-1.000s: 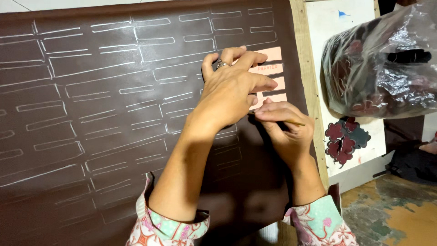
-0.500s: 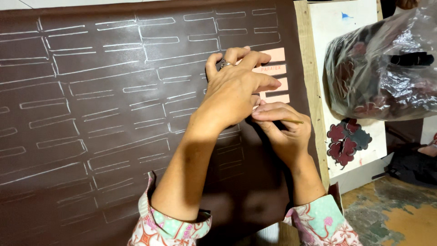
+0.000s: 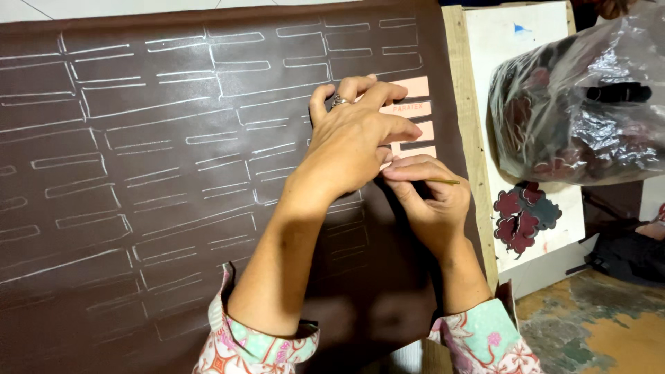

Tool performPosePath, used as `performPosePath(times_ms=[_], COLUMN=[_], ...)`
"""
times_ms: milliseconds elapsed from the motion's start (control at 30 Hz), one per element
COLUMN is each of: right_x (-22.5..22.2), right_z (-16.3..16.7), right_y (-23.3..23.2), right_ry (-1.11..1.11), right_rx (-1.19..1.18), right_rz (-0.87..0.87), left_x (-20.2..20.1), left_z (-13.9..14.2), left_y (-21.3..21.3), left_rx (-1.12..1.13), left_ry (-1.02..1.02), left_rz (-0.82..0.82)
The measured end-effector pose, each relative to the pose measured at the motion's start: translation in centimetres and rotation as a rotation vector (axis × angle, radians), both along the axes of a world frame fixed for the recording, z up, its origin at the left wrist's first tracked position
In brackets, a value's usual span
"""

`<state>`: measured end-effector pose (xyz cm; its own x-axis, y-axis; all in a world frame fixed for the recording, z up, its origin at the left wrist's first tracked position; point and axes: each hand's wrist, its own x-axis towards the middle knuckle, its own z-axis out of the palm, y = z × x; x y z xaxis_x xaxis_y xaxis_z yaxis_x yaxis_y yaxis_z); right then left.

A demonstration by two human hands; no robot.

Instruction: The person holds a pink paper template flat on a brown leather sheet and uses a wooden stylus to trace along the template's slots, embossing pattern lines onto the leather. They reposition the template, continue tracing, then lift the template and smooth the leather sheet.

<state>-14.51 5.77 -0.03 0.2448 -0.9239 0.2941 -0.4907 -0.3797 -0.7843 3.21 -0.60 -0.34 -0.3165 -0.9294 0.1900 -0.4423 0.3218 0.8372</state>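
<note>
A large sheet of dark brown leather-like material (image 3: 173,208), marked all over with white chalk outlines of narrow bars, covers most of the frame. It lies on a pale wooden board (image 3: 465,138) over a worn, paint-stained floor (image 3: 596,325).

The left hand (image 3: 357,142), a ring on one finger, is spread flat and presses a pale pink slotted card template (image 3: 415,118) onto the sheet, right of centre. Just below it the right hand (image 3: 426,201) has its fingers (image 3: 409,170) pinched around a thin yellowish marking stick (image 3: 443,181), whose end pokes out to the right. Both sleeves are floral.

In the upper right sits a crumpled clear plastic bag of dark pieces (image 3: 582,104); below it, dark red flower-shaped cutouts (image 3: 523,215) lie on a white panel (image 3: 499,55).
</note>
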Motion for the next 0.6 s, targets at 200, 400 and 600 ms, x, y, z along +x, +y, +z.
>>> performPosePath(times_ms=[200,400,600], right_x=[-0.7,-1.6,-2.1], right_z=[0.2,0.0,-0.4], right_y=[0.0,0.4,0.5], right_ry=[0.076,-0.070,-0.221], right_rx=[-0.058,0.039,0.100], right_rz=[-0.079,-0.175,-0.239], left_x=[-0.1,0.0,-0.1], left_z=[0.2,0.2,0.4], left_y=[-0.1,0.0,-0.1], left_rx=[0.004,0.027,0.046], left_ry=[-0.017,-0.031,-0.032], left_rz=[-0.005,-0.022,-0.013])
